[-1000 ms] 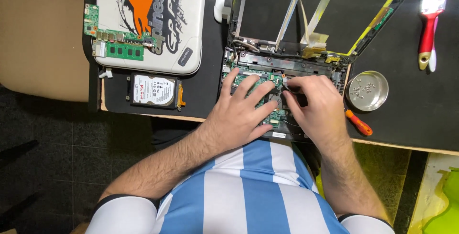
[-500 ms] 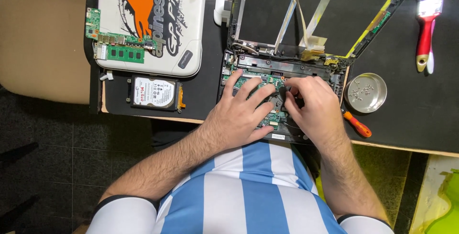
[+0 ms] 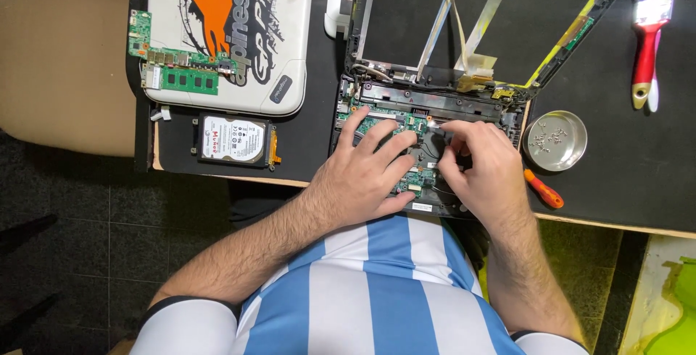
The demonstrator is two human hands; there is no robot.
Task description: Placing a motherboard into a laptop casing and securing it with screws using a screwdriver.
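My left hand (image 3: 362,177) lay flat on the opened laptop base (image 3: 424,155) at the middle of the frame, fingers (image 3: 377,137) spread apart over the green board (image 3: 388,119), palm down and clamped on nothing. My right hand (image 3: 478,170) sat just beside it to the right, fingers curled together over the dark centre of the base; whether they pinched some small part there I could not tell, since the fingertips hid the spot. The board ran under and between both hands, its upper edge showing above my knuckles, just below the hinge bar (image 3: 435,97).

Above that, the stripped screen frame (image 3: 406,7) stood open with pale ribbon cables (image 3: 464,21) hanging across it. To the right of my right hand a round metal dish (image 3: 554,153) held screws, and an orange-handled screwdriver (image 3: 544,190) lay just below it, near my wrist. A red-handled brush (image 3: 645,43) rested at the upper right. To the upper left sat a white lid with stickers (image 3: 232,29), with a green memory stick (image 3: 188,79) and a small board on it, and a hard drive (image 3: 233,139) lay below them on the black mat (image 3: 652,181).
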